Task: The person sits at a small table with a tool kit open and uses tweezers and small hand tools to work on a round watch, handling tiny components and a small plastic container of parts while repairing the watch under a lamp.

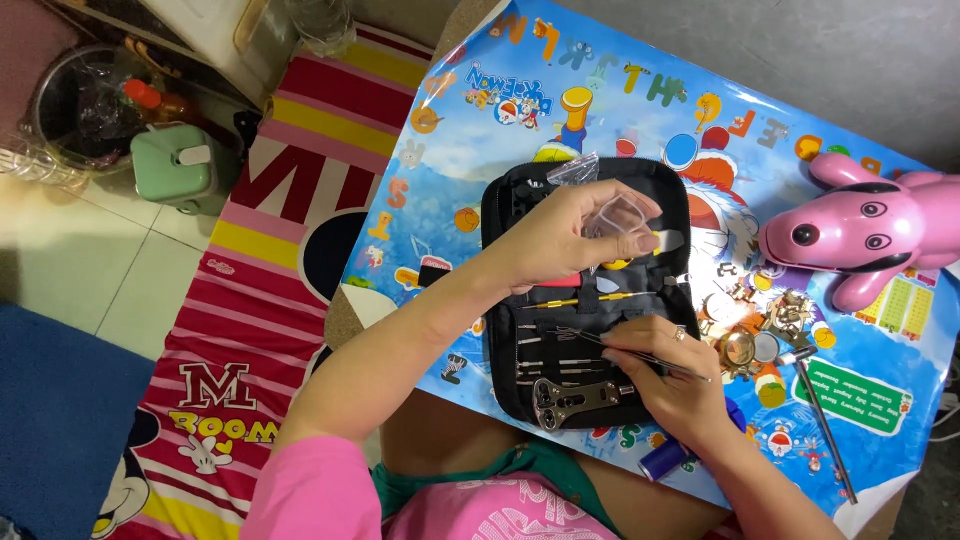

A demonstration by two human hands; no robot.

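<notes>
A small clear plastic bag [612, 217] hangs pinched between thumb and fingers of the left hand [560, 238], held up over the top half of the open black tool case [500, 300]. Below it, the right hand [668, 378] grips thin metal tweezers [640, 352], fingers closed tight on them, the tips pointing left across the case's row of slim tools. A ring shows on that hand. In the case's lower part lies a grey metal wrench-like opener [572, 398], and a yellow-handled tool [590, 298] sits across the middle. The case rests on a bright blue cartoon table cover [470, 150]. Just right of the case, a cluster of small metal watch parts [760, 330] is scattered, a long metal rod [825, 430] beside them, and a pink toy dog [870, 230] stands at the far right.
</notes>
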